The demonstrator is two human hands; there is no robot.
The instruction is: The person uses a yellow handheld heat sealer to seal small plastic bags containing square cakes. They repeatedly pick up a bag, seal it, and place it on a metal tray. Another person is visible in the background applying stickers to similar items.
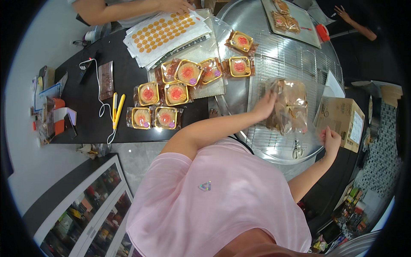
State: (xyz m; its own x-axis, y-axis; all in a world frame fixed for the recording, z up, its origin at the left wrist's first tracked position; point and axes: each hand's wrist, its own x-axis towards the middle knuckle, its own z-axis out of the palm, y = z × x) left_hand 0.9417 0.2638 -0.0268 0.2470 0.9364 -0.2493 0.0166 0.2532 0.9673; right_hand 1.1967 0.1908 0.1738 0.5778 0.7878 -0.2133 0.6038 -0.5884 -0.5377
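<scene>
A clear plastic bag (292,107) with several brown-wrapped packs inside lies over the wire rack (267,55) on the round metal table. My left hand (266,105) is closed on the bag's left side, its fingers partly behind the film. At the bag's lower right, my right hand (332,139) pinches the loose film; the fingertips are small and the thin edge is hard to make out. Left of the rack, several pastries in gold trays (176,93), pale with red tops and individually wrapped, sit in clusters on the dark table.
Another person's hand (177,6) rests on sheets of round orange stickers (160,34). A yellow-handled tool (118,112) with a white cord lies at left. A cardboard box (342,122) stands at right, and a tray of packs (291,21) at the back.
</scene>
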